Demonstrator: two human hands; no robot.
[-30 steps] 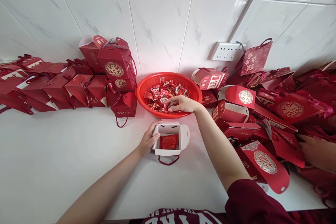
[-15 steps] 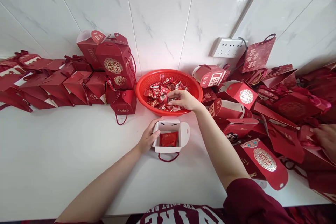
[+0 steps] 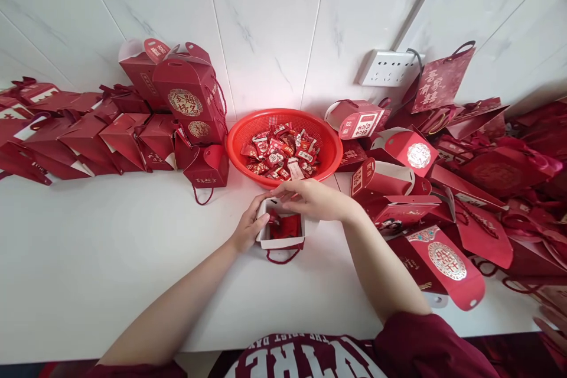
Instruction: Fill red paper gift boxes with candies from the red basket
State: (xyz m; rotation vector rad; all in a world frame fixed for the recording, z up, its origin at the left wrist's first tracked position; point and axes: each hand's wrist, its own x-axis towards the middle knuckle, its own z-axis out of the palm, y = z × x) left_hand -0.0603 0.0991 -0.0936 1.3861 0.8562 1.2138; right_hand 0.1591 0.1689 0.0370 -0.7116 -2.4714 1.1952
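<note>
A small open gift box point(image 3: 280, 243), white inside, stands on the white counter with its dark red cord handle toward me. Inside lie a flat red packet point(image 3: 290, 227) and a small wrapped sweet point(image 3: 273, 218). My left hand point(image 3: 248, 225) grips the box's left wall, thumb over the rim. My right hand point(image 3: 310, 198) hovers across the box's far edge, fingers stretched out and apart, with nothing visible in them. It covers part of the box's right side and far flap. Just behind the box is a red plastic basket point(image 3: 330, 168) of wrapped sweets point(image 3: 275, 156).
Filled-looking red gift boxes point(image 3: 124, 139) line the left, beside a tall stack point(image 3: 186, 94). Many open and folded boxes point(image 3: 447, 266) crowd the right. A power strip point(image 3: 386, 68) is on the tiled wall. Another person's hand point(image 3: 553, 328) shows at the lower right edge.
My right hand has moved from the sweets in the basket to above the box. A wrapped sweet now lies in the box. The other person's hand has moved lower.
</note>
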